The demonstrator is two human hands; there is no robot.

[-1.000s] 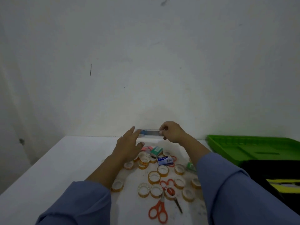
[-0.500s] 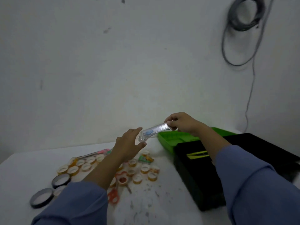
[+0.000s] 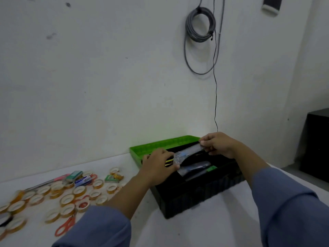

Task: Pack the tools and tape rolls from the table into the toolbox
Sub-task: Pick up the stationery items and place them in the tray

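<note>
A long tool in a clear plastic pack (image 3: 187, 153) hangs over the open black toolbox (image 3: 195, 195). My right hand (image 3: 216, 144) pinches its far end and my left hand (image 3: 159, 165) grips its near end, both above the box. Inside the box lie another clear-packed tool (image 3: 195, 167) and a yellow-striped item. Several tape rolls (image 3: 67, 198) are spread over the white table on the left, with orange scissors (image 3: 65, 225) and small boxes (image 3: 82, 180) among them.
A green tray (image 3: 160, 145) stands behind the toolbox against the wall. A coiled grey cable (image 3: 200, 24) hangs on the wall above. A black cabinet (image 3: 315, 145) sits at the far right past the table edge.
The view swung right. Both hands carried the clear-packed tool from above the tape rolls over to the toolbox and lowered it; my left hand now grips its near end.
</note>
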